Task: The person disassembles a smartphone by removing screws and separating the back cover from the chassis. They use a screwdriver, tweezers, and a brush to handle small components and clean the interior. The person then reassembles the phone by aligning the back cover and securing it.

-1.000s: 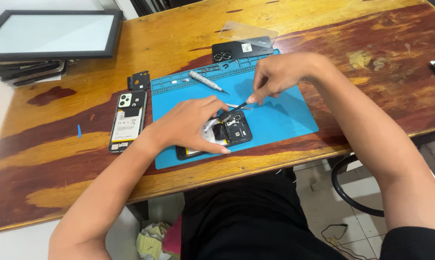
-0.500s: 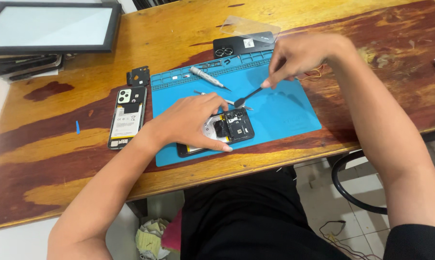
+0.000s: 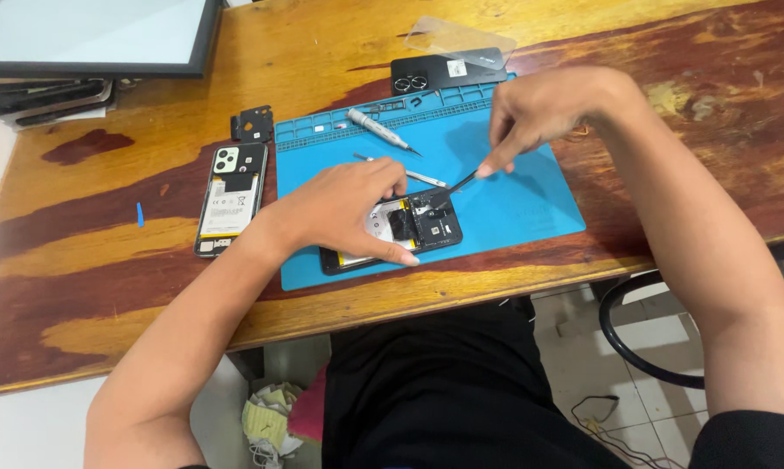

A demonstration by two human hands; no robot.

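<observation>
Right, the right hand (image 3: 544,108), upper centre-right of the frame, has its fingers pinched on a thin dark tool (image 3: 453,188), thumb and forefinger closed round the upper end. The tool slants down-left and its tip touches the dark board area of the opened phone (image 3: 414,227). The left hand (image 3: 344,208) lies palm-down over the left part of that phone, fingers spread and pressing on it, thumb along the near edge; not wrapped round it, just pinning it flat. The phone sits back-off near the lower centre of the blue mat (image 3: 513,208), close to the mat's front edge, with a pale battery showing under the fingers.

Further out on the mat: a silver screwdriver (image 3: 379,130) near the top edge, and metal tweezers (image 3: 409,174) just above the left hand's fingertips. A black back cover (image 3: 448,71) with camera rings lies at the mat's top edge, partly on the wood, and a clear glass sheet (image 3: 461,36) overlaps it above.

Left of the mat, a second open phone (image 3: 230,198) lies on the wooden table (image 3: 105,260), battery up, with a small black bracket (image 3: 253,124) just above it. A tiny blue sliver (image 3: 139,214) lies further left. In the upper left corner, a framed white panel (image 3: 88,35) rests on a stack of dark devices (image 3: 49,97). Below the table edge, dark trousers and a floor with cables are in view.
</observation>
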